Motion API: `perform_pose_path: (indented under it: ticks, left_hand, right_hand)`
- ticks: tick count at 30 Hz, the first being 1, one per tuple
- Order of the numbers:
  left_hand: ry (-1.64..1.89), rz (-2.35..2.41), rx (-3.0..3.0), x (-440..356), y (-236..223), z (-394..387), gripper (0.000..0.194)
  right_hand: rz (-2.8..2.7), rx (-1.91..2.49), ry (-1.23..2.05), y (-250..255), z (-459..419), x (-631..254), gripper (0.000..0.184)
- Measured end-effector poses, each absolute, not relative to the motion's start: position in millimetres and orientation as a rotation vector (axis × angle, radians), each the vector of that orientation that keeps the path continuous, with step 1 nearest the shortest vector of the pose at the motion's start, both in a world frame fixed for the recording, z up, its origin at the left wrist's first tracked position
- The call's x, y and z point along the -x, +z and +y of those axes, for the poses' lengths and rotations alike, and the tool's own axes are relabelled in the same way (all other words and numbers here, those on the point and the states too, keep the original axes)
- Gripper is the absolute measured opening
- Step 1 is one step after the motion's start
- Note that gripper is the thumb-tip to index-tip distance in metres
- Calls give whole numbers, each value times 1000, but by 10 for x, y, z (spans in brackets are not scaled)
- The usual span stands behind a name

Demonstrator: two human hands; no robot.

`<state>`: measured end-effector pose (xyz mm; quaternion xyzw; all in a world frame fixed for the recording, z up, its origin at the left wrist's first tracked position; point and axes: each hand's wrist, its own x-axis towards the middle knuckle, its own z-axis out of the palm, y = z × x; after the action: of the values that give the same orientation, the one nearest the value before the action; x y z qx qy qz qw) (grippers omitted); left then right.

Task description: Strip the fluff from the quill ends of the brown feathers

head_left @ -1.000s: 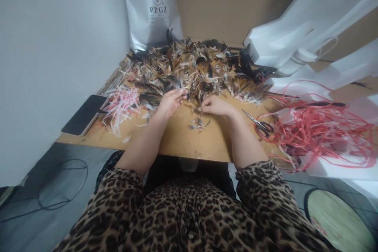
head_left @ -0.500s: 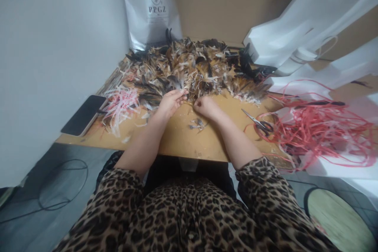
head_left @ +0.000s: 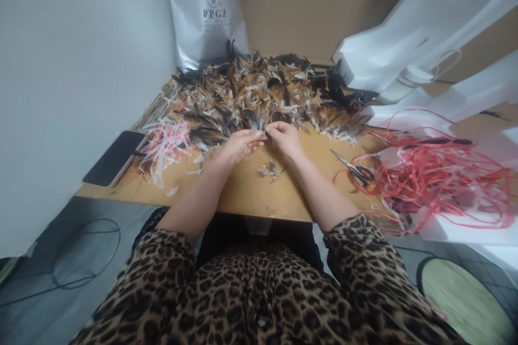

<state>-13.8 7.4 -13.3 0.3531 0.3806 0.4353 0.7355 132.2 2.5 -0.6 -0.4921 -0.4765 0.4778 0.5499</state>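
Observation:
My left hand (head_left: 243, 144) is closed in a pinch, and a greyish feather (head_left: 254, 118) stands up from its fingertips. Fingertip to fingertip with it, my right hand (head_left: 285, 140) also pinches; what lies between its thumb and finger is too small to make out. Just beyond both hands spreads a big heap of brown, black and white feathers (head_left: 259, 83). A few small grey feather scraps (head_left: 270, 171) lie on the board nearer my body, below the right hand.
Scissors (head_left: 353, 166) lie to the right, beside a tangle of red and pink ribbon (head_left: 441, 178). On the left are a phone (head_left: 115, 158) and a bunch of pink and white strips (head_left: 165, 143). A white printed bag (head_left: 210, 32) stands behind the feathers on the wooden board (head_left: 251, 197).
My left hand has shifted slightly right with the feather. My right hand has turned and risen a little, and its fingertips now meet those of the left.

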Motion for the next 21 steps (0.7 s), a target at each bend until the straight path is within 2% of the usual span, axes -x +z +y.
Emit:
perform_pose_path:
  ticks: [10, 21]
  left_hand:
    - [938, 827, -759, 114, -84, 40, 5]
    - [953, 794, -763, 117, -140, 71, 6]
  right_hand:
    - [-1200, 1179, 1019, -33, 21, -1293, 18]
    - [-1179, 1134, 1067, -57, -8, -1249, 21]
